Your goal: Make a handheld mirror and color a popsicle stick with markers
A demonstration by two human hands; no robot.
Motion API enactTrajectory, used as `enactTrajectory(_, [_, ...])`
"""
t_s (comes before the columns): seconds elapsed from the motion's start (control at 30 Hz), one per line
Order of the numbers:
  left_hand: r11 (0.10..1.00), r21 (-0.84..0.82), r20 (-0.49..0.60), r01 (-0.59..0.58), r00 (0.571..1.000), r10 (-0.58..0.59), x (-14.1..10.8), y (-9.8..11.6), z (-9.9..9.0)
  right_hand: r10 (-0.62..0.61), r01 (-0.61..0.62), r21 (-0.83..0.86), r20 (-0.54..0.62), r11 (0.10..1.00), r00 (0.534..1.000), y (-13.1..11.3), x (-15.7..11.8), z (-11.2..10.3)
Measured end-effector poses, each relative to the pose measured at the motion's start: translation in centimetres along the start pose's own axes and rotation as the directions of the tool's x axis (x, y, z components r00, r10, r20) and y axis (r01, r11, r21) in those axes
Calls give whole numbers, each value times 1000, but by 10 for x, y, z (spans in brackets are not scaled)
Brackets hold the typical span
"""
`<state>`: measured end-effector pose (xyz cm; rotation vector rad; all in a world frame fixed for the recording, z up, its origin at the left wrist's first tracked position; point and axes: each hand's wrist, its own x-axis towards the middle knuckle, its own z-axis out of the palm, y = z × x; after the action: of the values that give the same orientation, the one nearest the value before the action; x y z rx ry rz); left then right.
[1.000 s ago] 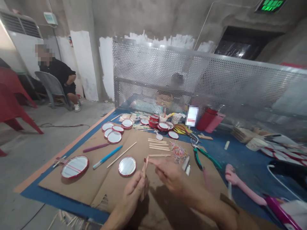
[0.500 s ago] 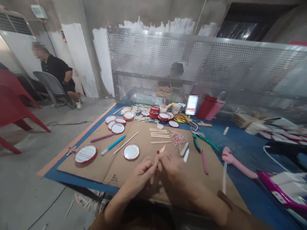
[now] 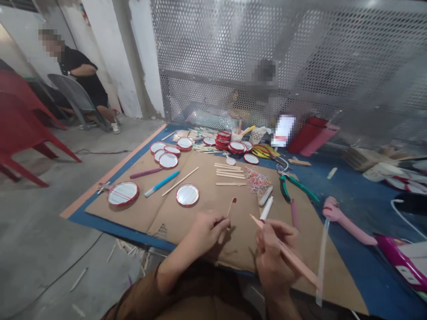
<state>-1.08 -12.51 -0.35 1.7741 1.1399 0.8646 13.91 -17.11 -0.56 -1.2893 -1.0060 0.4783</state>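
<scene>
My left hand pinches a thin wooden stick with a dark red tip, held above the cardboard. To its right, my right hand is closed round a long pale pink pen-like tool, its pointed end aimed up and left. A round white disc with a red rim lies beyond my left hand. Several flat wooden sticks lie farther back, beside a heap of coloured bands. A white marker rests just past my right hand.
Green-handled pliers and a pink glue gun lie on the right. A red-rimmed disc with a handle and a blue pen are on the left. Stacked discs stand before a perforated metal screen. A person sits far left.
My hands have moved apart, the right one shifting right with the pink tool. The stick in my left hand now shows its flat edge. The camera view has tilted down.
</scene>
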Motion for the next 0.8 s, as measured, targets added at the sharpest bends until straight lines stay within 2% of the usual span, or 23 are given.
enactTrajectory(0.03, [1000,10,25,8,1000,-8,1,0,-1,64,-63,51,-2,997,998,2,-3,5])
enactTrajectory(0.1, [999,31,67,14,998,-16,2,0,-3,90,-92,81,18,992,996,4,-4,12])
enactTrajectory(0.2, [996,86,67,-23,998,17,2,-2,-2,-36,35,14,71,999,997,4,-2,15])
enactTrajectory(0.3, [988,135,56,-69,997,62,0,-3,1,-219,224,-26,138,974,966,9,-3,13])
enactTrajectory(0.37, [985,147,55,-86,995,78,-1,-3,2,-279,290,-65,145,955,949,15,-5,12])
enactTrajectory(0.57, [987,122,57,-109,993,103,-4,-2,1,-238,268,-167,178,949,955,26,-6,11])
enactTrajectory(0.8, [989,114,56,-99,994,93,-4,-1,1,-258,300,-186,221,936,941,23,-5,11])
